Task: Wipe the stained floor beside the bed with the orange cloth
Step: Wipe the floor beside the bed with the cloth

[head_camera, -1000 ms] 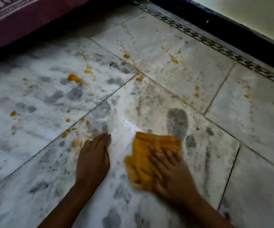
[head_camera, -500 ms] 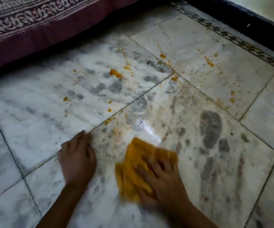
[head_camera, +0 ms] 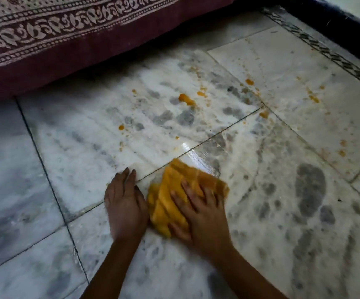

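The folded orange cloth (head_camera: pixel 170 190) lies flat on the white marble floor (head_camera: pixel 88 147), and my right hand (head_camera: pixel 202 216) presses down on it with fingers spread. My left hand (head_camera: pixel 125 203) rests palm-down on the tile just left of the cloth, holding nothing, its edge touching the cloth. Orange blobs and splatter (head_camera: pixel 185 99) dot the tiles beyond the cloth, toward the bed (head_camera: pixel 45 61). A wet, shiny streak (head_camera: pixel 198 156) sits right past the cloth's far corner.
The bed's maroon cover with a white patterned border hangs along the top left. A dark skirting and patterned tile strip (head_camera: pixel 326 50) run along the top right wall. Grey smudges (head_camera: pixel 310 186) mark the tiles to the right.
My view has swung left, showing more of the bed. My right hand has pushed the cloth left and forward, close against my left hand. The wet streak now reaches the tile joint.
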